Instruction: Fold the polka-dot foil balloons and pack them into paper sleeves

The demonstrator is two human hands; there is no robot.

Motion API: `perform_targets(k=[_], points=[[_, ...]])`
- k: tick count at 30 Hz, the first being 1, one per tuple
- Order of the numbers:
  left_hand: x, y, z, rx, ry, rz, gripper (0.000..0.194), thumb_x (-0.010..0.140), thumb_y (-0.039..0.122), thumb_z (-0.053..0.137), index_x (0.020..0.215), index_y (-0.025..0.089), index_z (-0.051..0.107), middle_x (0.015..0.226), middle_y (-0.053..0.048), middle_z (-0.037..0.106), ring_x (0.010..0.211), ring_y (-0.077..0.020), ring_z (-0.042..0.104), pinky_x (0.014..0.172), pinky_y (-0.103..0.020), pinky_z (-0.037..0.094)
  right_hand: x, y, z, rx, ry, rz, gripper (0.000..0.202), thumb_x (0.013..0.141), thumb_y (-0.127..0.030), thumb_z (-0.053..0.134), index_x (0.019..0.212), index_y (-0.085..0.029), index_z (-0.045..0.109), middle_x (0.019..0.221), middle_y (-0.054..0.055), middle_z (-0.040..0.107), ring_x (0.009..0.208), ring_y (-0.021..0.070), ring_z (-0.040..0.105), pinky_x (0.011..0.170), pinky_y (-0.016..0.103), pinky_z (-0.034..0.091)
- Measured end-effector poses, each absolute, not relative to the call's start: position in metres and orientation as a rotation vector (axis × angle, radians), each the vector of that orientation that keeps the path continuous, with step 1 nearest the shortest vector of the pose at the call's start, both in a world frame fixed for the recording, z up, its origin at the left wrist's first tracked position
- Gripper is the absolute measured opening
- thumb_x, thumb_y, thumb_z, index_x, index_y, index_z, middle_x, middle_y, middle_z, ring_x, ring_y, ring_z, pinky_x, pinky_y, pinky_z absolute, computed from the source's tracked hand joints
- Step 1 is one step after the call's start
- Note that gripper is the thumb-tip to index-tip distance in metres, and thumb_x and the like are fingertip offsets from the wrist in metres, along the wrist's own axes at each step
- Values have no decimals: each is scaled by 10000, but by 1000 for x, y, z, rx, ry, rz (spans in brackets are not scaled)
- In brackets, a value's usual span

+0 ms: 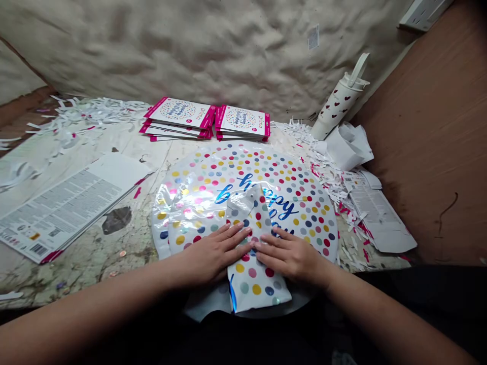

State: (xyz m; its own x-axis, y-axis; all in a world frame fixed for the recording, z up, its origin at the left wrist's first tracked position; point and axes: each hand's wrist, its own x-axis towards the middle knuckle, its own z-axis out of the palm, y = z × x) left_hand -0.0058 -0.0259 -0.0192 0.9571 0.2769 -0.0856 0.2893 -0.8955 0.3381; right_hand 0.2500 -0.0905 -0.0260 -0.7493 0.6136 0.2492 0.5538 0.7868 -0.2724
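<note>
Flat round foil balloons (304,203) with coloured dots and blue "happy" lettering lie stacked at the table's front edge. On top of them rests a narrow folded dotted balloon (258,284), running from the middle of the stack to the front edge. My left hand (215,251) lies flat on its left side, fingers spread. From the right, my right hand (291,253) presses flat on the same folded balloon, its fingertips close to those of the left. Both hands are open, palms down.
Two piles of pink-edged "happy birthday" packets (182,112) stand at the back. Printed card sleeves (76,203) lie at left, another (380,213) at right. Paper shreds (327,172) and a tilted white bottle with hearts (338,104) are at the right, beside a brown panel (429,152).
</note>
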Motion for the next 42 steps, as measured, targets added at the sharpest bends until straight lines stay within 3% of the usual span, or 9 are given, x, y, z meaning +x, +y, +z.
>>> perform_targets(k=[7, 13, 17, 21, 27, 30, 33, 37, 42], points=[[-11, -25, -8, 2321, 869, 232, 298, 869, 243, 377, 954, 190, 657, 977, -71, 678, 934, -209, 614, 821, -309, 491, 247, -70, -13, -1415, -2042, 1125, 218, 838, -279, 501, 975, -228, 664, 983, 38, 705, 906, 192, 652, 816, 346, 494], [19, 17, 17, 1432, 1325, -47, 277, 749, 408, 550, 593, 183, 510, 532, 7, 622, 453, -120, 553, 390, -174, 385, 236, -32, -10, -1956, -1519, 1115, 345, 878, -443, 395, 868, -164, 597, 592, 35, 639, 474, 172, 583, 469, 309, 495], [25, 22, 16, 1268, 1332, -58, 200, 732, 316, 556, 600, 175, 507, 509, -11, 621, 472, -122, 583, 449, -182, 439, 224, -25, -3, -1756, -1963, 578, 333, 916, -335, 336, 1099, -167, 557, 1030, 125, 653, 930, 235, 613, 823, 399, 478], [23, 20, 16, 1286, 1334, -50, 162, 750, 281, 511, 627, 182, 475, 558, -14, 633, 569, -148, 639, 516, -208, 483, 211, -13, -7, -1484, -2548, 466, 418, 936, -277, 263, 1284, -179, 472, 1396, 77, 416, 1317, 256, 306, 1079, 495, 204], [11, 25, 30, 1841, 1416, -100, 235, 806, 329, 462, 668, 163, 555, 663, -95, 659, 684, -253, 652, 622, -343, 500, 208, -2, -20, -1618, -2695, 455, 549, 917, -517, 221, 1428, -331, 148, 1517, 3, 107, 1383, 290, 62, 1055, 604, 57], [10, 22, 20, 2599, 1267, 49, 339, 887, 323, 352, 965, 119, 611, 995, -168, 655, 973, -291, 603, 847, -418, 445, 207, -3, -24, -1613, -2695, 401, 565, 912, -541, 195, 1430, -325, 140, 1518, 9, 101, 1383, 288, 54, 1050, 609, 38], [9, 20, -3, 2791, 993, 11, 612, 856, 493, 422, 1320, 94, 395, 1392, -190, 380, 1292, -312, 332, 1033, -463, 275, 208, -3, -26, -1596, -2710, 398, 591, 910, -548, 185, 1436, -283, 140, 1518, 15, 91, 1386, 269, 46, 1063, 589, 29], [2, 23, -17, 2736, 1034, -234, 1014, 706, 721, 457, 1414, 49, 183, 1471, -222, 155, 1361, -336, 135, 1069, -510, 163, 215, -1, -26, -1581, -2712, 438, 708, 879, -610, 208, 1445, -203, 87, 1516, 34, 69, 1390, 223, 41, 1093, 525, 7], [5, 0, -3, 2947, 834, -211, 615, 818, 413, 544, 1313, 73, 412, 1371, -213, 398, 1278, -339, 346, 1035, -485, 281, 215, -1, -23, -1581, -2709, 489, 626, 913, -522, 197, 1445, -206, 99, 1515, 28, 76, 1389, 209, 66, 1095, 513, 16]])
